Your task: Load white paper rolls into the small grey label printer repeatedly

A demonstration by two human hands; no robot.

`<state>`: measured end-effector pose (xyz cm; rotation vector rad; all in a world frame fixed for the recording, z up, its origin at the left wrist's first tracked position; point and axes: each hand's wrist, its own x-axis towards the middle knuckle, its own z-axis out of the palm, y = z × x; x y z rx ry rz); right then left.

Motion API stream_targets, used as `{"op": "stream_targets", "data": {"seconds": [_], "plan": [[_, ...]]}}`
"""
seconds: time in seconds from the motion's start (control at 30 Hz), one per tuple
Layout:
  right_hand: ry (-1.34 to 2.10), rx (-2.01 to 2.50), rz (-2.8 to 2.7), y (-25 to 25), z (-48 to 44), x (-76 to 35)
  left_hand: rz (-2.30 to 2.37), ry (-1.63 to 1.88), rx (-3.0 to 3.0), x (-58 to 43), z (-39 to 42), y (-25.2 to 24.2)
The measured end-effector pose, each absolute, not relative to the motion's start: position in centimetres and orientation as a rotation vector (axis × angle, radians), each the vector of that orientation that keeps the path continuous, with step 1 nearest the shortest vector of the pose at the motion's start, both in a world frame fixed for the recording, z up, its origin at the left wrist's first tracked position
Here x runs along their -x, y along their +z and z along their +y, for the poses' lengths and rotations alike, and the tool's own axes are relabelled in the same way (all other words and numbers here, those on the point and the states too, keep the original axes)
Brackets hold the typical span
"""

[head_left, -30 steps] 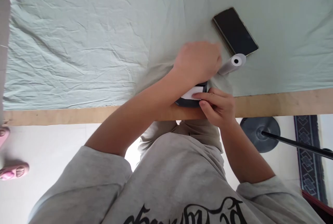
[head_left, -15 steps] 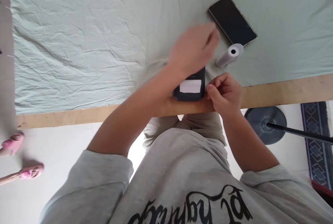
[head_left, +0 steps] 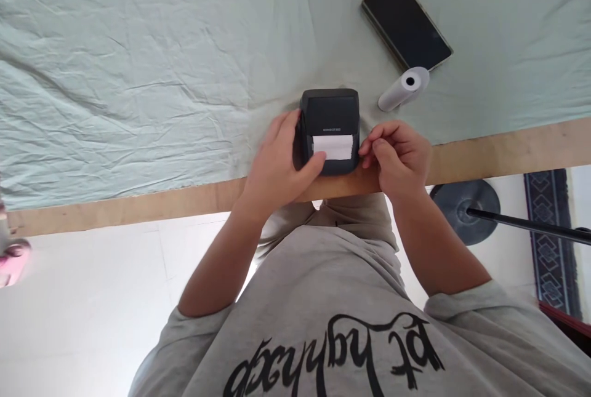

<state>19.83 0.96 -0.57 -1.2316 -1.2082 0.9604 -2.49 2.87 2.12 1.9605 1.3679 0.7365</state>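
A small black portable printer (head_left: 330,111) lies at the table's near edge, with a strip of white paper (head_left: 339,148) showing at its front slot. My left hand (head_left: 279,160) grips the printer's left side, its fingers along the case and its thumb resting on the paper's left end. Close by the printer's right side, my right hand (head_left: 399,157) is closed, with fingers curled and thumb pressed toward them. Whether anything is between those fingers is hidden. A white paper roll (head_left: 397,94) with a dark core lies beyond my right hand.
A dark-screened phone (head_left: 409,24) rests past the roll, almost touching it. Wrinkled pale green cloth (head_left: 184,64) covers the table up to a bare wooden edge (head_left: 498,151). Below right stands a round black base with a pole (head_left: 466,224); another person's pink shoe (head_left: 16,261) shows at far left.
My left hand has come back from above the printer to its left side, uncovering the printer's top. My right hand stays beside it. The view has shifted slightly, and the other person's feet have mostly left it.
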Motion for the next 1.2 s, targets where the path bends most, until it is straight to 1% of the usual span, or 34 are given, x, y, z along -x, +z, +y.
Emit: {"op": "stream_targets", "data": {"seconds": [0.23, 0.63, 0.93, 1.2], "plan": [[0.948, 1.244, -1.239, -0.6, 1.0, -19.9, 1.372, 0.57, -2.121, 2.4, 1.6, 0.9], [0.925, 1.231, -1.282, -1.0, 1.2, -20.0, 1.446, 0.664, -2.139, 2.2, 1.4, -0.3], [0.945, 1.299, -1.244, -0.1, 1.1, -19.7, 1.463, 0.541, -2.143, 2.4, 1.5, -0.1], [0.946, 1.364, -1.295, 0.0, 0.9, -19.8, 1.454, 0.572, -2.15, 2.5, 1.5, -0.2]]}}
